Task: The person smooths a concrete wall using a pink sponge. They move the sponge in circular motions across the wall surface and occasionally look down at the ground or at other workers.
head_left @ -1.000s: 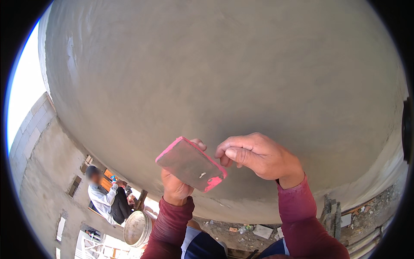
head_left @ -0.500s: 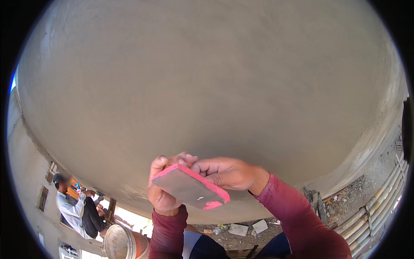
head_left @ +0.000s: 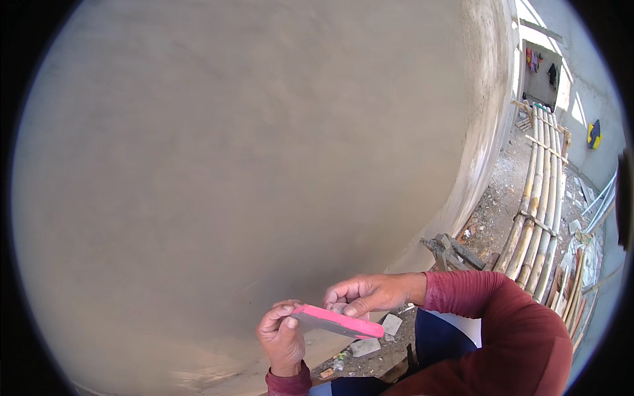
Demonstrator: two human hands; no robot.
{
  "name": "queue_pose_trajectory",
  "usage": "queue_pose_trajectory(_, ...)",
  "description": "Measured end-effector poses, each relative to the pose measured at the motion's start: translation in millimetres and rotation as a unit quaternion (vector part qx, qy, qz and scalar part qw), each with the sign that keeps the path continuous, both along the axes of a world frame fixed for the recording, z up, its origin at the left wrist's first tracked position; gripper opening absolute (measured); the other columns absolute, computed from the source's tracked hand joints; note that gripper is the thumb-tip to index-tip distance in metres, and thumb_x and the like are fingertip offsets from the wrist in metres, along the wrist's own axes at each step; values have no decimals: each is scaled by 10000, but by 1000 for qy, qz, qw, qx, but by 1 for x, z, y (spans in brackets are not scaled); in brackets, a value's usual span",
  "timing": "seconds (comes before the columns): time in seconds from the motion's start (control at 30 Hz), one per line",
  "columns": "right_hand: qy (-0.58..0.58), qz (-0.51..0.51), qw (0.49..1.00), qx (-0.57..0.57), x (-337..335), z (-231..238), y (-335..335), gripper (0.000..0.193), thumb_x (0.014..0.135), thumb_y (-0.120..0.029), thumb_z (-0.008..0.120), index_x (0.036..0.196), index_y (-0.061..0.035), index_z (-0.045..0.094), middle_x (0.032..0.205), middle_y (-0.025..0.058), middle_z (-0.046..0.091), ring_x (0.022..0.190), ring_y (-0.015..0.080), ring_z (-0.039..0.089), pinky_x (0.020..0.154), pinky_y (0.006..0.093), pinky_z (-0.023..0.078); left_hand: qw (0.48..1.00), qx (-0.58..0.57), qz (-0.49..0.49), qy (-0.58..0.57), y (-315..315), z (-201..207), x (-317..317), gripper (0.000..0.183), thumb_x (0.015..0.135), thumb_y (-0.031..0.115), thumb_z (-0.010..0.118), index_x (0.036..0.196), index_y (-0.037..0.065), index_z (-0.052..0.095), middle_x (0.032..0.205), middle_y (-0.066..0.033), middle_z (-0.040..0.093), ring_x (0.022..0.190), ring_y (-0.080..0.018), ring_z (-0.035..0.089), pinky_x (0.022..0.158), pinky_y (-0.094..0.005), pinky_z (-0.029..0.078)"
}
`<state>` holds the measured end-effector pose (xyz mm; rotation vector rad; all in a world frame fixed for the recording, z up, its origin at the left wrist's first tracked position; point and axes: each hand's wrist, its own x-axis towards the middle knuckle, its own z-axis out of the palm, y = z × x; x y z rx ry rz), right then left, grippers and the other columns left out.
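A flat rectangular pad [head_left: 337, 322] with a bright pink edge and a grey, cement-smeared face is held low in front of the plastered wall [head_left: 231, 152]. My left hand [head_left: 282, 336] grips its left end, thumb on the near side and fingers around the edge. Behind the upper edge, my right hand [head_left: 373, 295] is closed in a pinch, thumb against curled fingers. Whatever lies between those fingertips is partly hidden by the pad and too small to name. The wall's smooth grey-brown surface stands just beyond both hands.
Lashed bamboo poles [head_left: 538, 198] run along the right over rubble-strewn ground. Wood pieces [head_left: 456, 254] lean by the wall's base near my right forearm. Broken tile pieces [head_left: 365, 346] lie below the hands. A yellow and dark item [head_left: 594, 134] hangs on the far right wall.
My view has swung right, bringing the bamboo poles further in; the seated person and bucket have left it. The pad is tipped flatter, showing less of its grey face, and my left grip has shifted toward its end.
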<state>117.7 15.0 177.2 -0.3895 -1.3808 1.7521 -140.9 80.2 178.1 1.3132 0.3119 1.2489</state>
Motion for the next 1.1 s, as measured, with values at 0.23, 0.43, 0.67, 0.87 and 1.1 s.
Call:
queue_pose_trajectory(0.23, 27, -639, 759, 123, 52, 15, -6, 252, 1114, -110, 629, 1349, -34, 580, 1159, 34, 636, 1110, 101, 598, 961, 332, 533, 918, 140, -107, 354, -21, -75, 39, 332, 1061, 197, 734, 1367, 72, 693, 1294, -128, 719, 1184, -321, 684, 1066, -481, 512)
queue_pose_trajectory(0.43, -102, -835, 503, 199, 75, 17, 53, 319, 1088, -49, 608, 1405, -29, 576, 1235, 113, 636, 991, 165, 656, 853, 350, 569, 638, 607, -264, 393, -93, -94, 75, 715, 1017, 460, 738, 1664, 273, 496, 1760, -71, 394, 1589, -351, 388, 1183, -614, 402)
queue_pose_trajectory(0.67, -148, -898, 342, 233, 149, 90, 87, 367, 1047, -63, 575, 1406, -97, 641, 1186, 166, 637, 980, 331, 684, 878, 443, 563, 589, 644, -272, 406, -95, -109, 80, 792, 988, 495, 752, 1698, 331, 443, 1816, -22, 309, 1662, -310, 287, 1176, -724, 378)
queue_pose_trajectory(0.87, -90, -893, 417, 143, 171, 67, 94, 412, 1019, -91, 576, 1426, -105, 643, 1177, 175, 666, 1009, 331, 702, 883, 441, 580, 588, 633, -273, 423, -112, -107, 94, 695, 984, 507, 753, 1616, 314, 536, 1767, -1, 377, 1674, -300, 263, 1187, -736, 360)
queue_pose_trajectory(1.1, -128, -894, 395, 170, 226, 138, 59, 400, 1036, 6, 545, 1417, -53, 653, 1164, 105, 705, 1056, 199, 706, 933, 393, 573, 615, 641, -270, 373, -120, -99, 114, 617, 1007, 550, 712, 1563, 303, 608, 1720, 18, 437, 1680, -274, 241, 1197, -764, 337)
